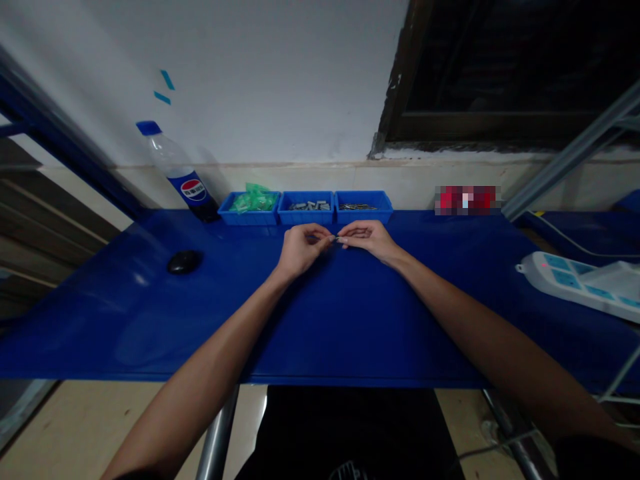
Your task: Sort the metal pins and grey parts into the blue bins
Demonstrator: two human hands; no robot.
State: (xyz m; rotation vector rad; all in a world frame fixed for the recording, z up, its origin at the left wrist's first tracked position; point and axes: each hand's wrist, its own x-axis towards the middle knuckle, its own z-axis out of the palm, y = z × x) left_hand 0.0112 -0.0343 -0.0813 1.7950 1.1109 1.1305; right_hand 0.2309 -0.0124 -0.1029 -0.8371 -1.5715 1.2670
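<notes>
My left hand (pixel 301 248) and my right hand (pixel 373 240) meet above the blue table, fingertips nearly touching. Both are closed in a pinch around a tiny dark piece (pixel 336 239), too small for me to name. Just beyond the hands stand three blue bins in a row. Green plastic bags lie in the left bin (pixel 249 219). The middle bin (pixel 306 218) holds several small grey metal pieces, and thin metal pins or rods lie in the right bin (pixel 365 217).
A cola bottle (pixel 193 190) stands at the back left, with a black computer mouse (pixel 183 262) in front of it. On the right lies a white power strip (pixel 565 275). A blurred red object (pixel 467 200) sits by the wall. Metal posts flank the table (pixel 350 333).
</notes>
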